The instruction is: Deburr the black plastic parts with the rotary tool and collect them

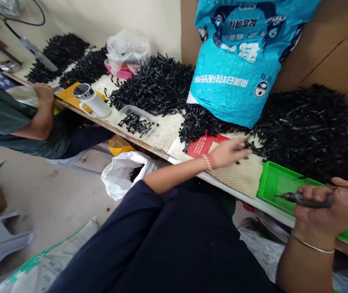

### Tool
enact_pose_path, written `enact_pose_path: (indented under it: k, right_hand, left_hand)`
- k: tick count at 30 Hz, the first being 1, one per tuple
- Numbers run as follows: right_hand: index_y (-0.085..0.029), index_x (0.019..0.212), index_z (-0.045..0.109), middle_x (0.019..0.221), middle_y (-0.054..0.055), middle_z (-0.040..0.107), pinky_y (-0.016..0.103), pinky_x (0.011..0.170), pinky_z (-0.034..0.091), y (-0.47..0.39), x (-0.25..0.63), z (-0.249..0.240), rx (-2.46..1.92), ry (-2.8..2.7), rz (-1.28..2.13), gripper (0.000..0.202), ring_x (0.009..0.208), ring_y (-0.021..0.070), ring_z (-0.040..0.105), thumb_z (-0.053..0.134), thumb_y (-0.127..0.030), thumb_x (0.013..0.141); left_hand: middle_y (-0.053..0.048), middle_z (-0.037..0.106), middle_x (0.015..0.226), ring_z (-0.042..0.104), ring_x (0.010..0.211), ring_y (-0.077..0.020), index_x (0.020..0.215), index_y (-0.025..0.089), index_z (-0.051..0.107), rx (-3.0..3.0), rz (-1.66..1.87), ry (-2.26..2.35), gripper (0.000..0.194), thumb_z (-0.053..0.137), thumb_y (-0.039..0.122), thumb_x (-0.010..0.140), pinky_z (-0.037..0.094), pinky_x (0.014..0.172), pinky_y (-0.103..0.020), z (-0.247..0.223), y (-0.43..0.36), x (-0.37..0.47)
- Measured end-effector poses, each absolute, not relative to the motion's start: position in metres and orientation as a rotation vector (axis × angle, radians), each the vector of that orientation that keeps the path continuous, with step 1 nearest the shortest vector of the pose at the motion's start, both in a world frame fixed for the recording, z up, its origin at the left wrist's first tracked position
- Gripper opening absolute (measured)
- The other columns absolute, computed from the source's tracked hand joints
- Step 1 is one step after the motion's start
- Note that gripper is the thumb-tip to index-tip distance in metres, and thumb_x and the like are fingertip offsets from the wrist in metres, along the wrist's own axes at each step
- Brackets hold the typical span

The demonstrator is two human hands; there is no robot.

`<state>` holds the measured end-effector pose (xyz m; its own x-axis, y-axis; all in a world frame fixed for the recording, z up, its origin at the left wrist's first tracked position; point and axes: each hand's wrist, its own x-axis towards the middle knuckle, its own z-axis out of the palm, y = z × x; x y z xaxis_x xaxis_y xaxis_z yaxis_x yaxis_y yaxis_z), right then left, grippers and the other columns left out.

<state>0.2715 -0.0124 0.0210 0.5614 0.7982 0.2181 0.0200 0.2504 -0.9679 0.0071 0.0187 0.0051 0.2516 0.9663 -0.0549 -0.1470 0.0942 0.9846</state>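
My left hand [227, 154] reaches over a beige honeycomb-patterned mat [241, 175], its fingertips beside loose small black plastic parts [253, 148]. Motion smears these fingers, so whether a part is between them does not show. At the right, the fingers of my right hand [323, 209] wrap round a grey electric screwdriver [311, 200], whose thin bit points left. That bit is above a green perforated plastic basket [268, 173]. Behind the basket rises a large heap of black plastic parts [311, 130]. A red printed card [197, 147] lies left of the mat.
A blue printed sack [232, 89] stands among the heaps at the back. Further left are a clear tray [137, 122] of black parts and a white lidded mug [96, 101]. A white bag [117, 175] sits below the table edge. A co-worker's arm [38, 122] is at far left.
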Motion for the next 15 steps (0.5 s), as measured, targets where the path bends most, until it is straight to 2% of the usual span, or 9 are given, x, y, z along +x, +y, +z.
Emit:
enact_pose_path:
  k: [2,4,8,12,15]
  right_hand:
    - [-0.037,0.066,0.062,0.030,-0.007,0.030,0.042,0.042,0.025,-0.014,0.274,0.019,-1.207,-0.852,0.623,0.027,0.028,0.0156,0.024,0.064,-0.056,0.048]
    - [-0.036,0.067,0.062,0.030,-0.007,0.031,0.042,0.044,0.027,-0.018,0.272,0.018,-1.216,-0.866,0.656,0.028,0.028,0.0156,0.026,0.066,-0.057,0.048]
    - [-0.034,0.071,0.063,0.034,-0.008,0.035,0.040,0.046,0.030,-0.022,0.261,0.017,-1.215,-0.834,0.729,0.029,0.031,0.0148,0.030,0.071,-0.054,0.052]
    - [-0.032,0.071,0.064,0.034,-0.009,0.037,0.039,0.048,0.031,-0.023,0.247,0.019,-1.225,-0.833,0.734,0.033,0.032,0.0138,0.031,0.075,-0.056,0.051]
    - [-0.032,0.070,0.065,0.034,-0.008,0.038,0.039,0.048,0.031,-0.026,0.242,0.023,-1.235,-0.872,0.738,0.039,0.031,0.0144,0.033,0.080,-0.060,0.047]
  left_hand:
    - [-0.013,0.082,0.115,0.077,0.093,-0.0186,0.141,0.017,0.064,1.137,1.181,1.126,0.051,0.079,0.017,0.093,0.059,0.085,-0.029,0.027,0.015,-0.063]
    - [-0.013,0.081,0.120,0.077,0.101,-0.0199,0.135,0.015,0.066,1.156,1.260,1.452,0.048,0.079,0.014,0.089,0.058,0.094,-0.030,0.043,0.010,-0.141]
    - [-0.011,0.082,0.114,0.074,0.112,-0.0268,0.122,0.012,0.074,1.299,0.992,2.201,0.040,0.080,0.017,0.083,0.054,0.105,-0.036,0.049,-0.002,-0.271]
    - [-0.011,0.081,0.103,0.073,0.109,-0.0327,0.105,0.015,0.079,1.357,0.519,2.526,0.027,0.077,0.022,0.079,0.053,0.102,-0.039,0.025,-0.010,-0.324]
    - [-0.012,0.081,0.103,0.071,0.113,-0.0357,0.100,0.017,0.078,1.382,0.459,2.540,0.027,0.078,0.027,0.075,0.053,0.104,-0.042,0.006,-0.014,-0.329]
